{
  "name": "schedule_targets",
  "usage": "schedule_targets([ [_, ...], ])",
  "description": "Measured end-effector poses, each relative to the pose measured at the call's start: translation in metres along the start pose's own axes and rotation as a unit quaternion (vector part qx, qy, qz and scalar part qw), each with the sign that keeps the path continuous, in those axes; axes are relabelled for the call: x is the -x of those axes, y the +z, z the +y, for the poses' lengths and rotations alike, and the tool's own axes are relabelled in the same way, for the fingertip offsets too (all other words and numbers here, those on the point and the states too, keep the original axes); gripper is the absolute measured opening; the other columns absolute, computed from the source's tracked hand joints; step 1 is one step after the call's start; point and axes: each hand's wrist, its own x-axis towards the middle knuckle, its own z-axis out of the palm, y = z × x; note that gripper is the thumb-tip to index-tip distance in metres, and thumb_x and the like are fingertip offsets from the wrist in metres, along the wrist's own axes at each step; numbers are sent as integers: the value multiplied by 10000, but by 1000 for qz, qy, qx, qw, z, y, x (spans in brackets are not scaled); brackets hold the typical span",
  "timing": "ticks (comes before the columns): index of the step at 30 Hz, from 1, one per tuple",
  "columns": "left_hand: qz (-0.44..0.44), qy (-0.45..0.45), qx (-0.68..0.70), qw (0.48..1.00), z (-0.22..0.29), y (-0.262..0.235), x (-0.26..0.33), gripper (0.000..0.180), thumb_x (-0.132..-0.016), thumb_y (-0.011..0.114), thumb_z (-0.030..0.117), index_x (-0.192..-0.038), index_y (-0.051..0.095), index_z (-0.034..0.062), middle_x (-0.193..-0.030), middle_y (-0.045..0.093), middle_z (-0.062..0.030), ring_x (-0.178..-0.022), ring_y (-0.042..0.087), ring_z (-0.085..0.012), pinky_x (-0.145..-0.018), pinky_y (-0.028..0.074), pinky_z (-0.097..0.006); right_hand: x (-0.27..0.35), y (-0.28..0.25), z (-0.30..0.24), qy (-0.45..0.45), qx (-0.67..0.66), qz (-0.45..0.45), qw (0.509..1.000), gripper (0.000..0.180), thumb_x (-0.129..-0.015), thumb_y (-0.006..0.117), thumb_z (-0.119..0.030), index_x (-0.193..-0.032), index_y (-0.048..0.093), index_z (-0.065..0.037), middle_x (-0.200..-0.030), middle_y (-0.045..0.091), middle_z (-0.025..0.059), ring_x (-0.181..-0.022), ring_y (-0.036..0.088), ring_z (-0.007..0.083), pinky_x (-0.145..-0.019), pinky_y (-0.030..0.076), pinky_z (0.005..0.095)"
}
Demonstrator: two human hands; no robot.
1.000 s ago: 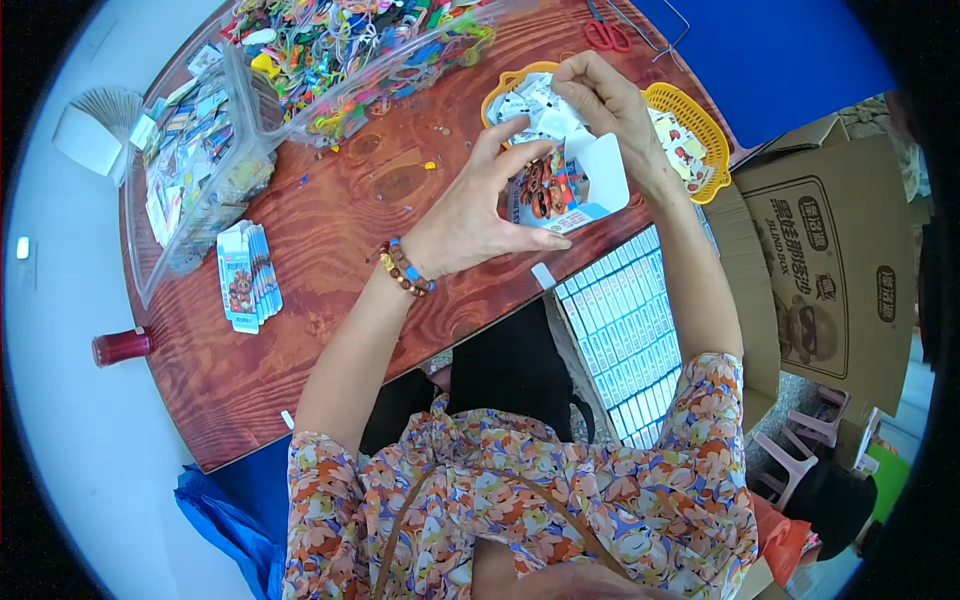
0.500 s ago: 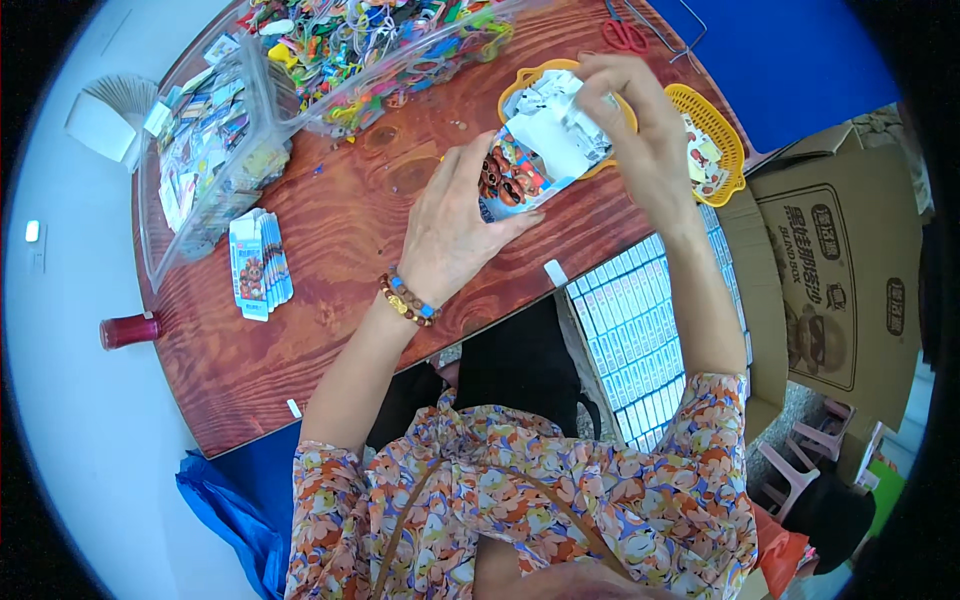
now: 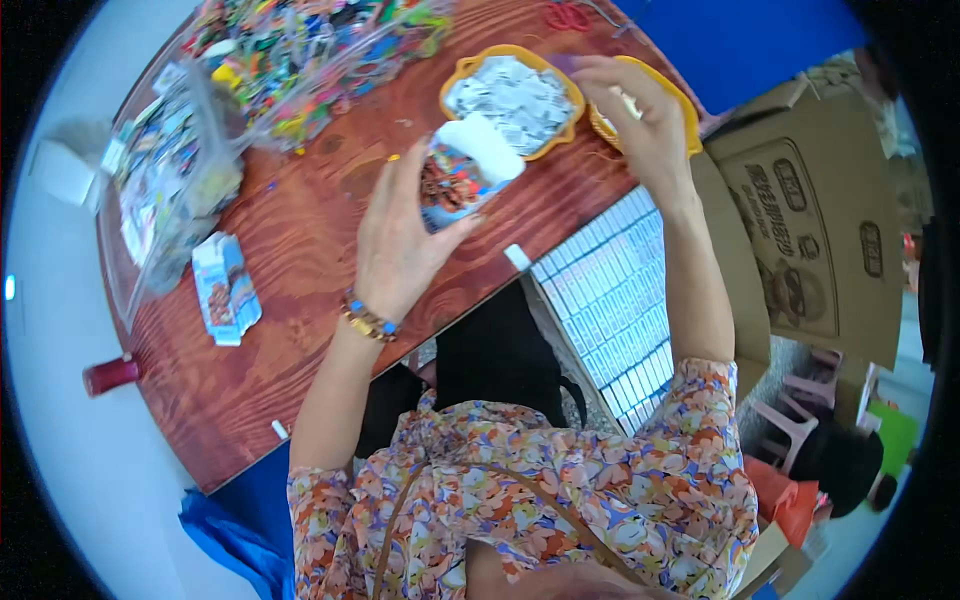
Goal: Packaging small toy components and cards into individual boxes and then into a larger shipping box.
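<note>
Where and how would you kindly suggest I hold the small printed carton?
The carton is probably best gripped around its printed body, from the left, as the left hand does: its white flap is at the far end, which that grip leaves free.

Floral blouse [image 3: 640,500], red-brown grained table [image 3: 330,230], yellow baskets [image 3: 574,105], white packets [image 3: 515,100], multicoloured box [image 3: 455,190]

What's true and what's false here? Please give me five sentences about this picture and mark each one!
1. The left hand holds a small box. True.
2. Both wrists are bare. False: beads circle the left one.
3. White packets lie in a yellow basket. True.
4. All the clothing here is plain black. False: the sleeves have a flowery pattern.
5. The right hand is near another yellow basket. True.
</note>
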Motion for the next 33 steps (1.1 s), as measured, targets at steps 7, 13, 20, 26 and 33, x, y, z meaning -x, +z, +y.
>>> schedule_targets([
  [7, -21, 18, 40, 999, 5, 10, 5, 809, -686, 861, 192, -1356, 451, 0, -1176, 570, -197, -1087, 587, -363, -909, 502, -430, -1, -54, 91, 249, 342, -112, 900, 301, -818, 722, -331, -918, 696, -48, -768, 693, 115, -696, 661, 271, -689, 500, 406],
  [13, -31, 31, 15, 999, 5, 9, 8, 814, -691, 858, 203, -1364, 448, -1, -1162, 581, -186, -1068, 598, -353, -897, 505, -426, -5, -52, 122, 245, 261, -203, 911, 311, -774, 770, -315, -828, 634, -41, -713, 659, 90, -653, 643, 227, -638, 479, 394],
  [20, -29, 3, 20, 999, -3, 0, 18, 827, -697, 856, 207, -1377, 435, -1, -1175, 574, -192, -1093, 584, -359, -907, 503, -429, -10, -48, 112, 349, 115, -211, 906, 211, -816, 766, -135, -817, 575, -43, -662, 570, -9, -587, 529, 71, -507, 392, 232],
  [26, 10, -2, 28, 1000, -13, 0, 32, 827, -703, 851, 196, -1387, 429, 1, -1198, 561, -198, -1099, 577, -371, -916, 502, -433, -11, -40, 59, 216, -31, -56, 974, 138, -909, 653, -90, -1021, 672, -12, -845, 646, 21, -607, 524, 48, -528, 410, 206],
  [33, 77, 5, -8, 997, -15, -1, 43, 884, -687, 860, 197, -1414, 406, -19, -1219, 560, -206, -1093, 581, -368, -882, 522, -434, 17, 75, -90, 44, 21, -149, 988, 128, -909, 648, -68, -1024, 680, -22, -829, 720, 45, -719, 663, 82, -612, 505, 232],
])
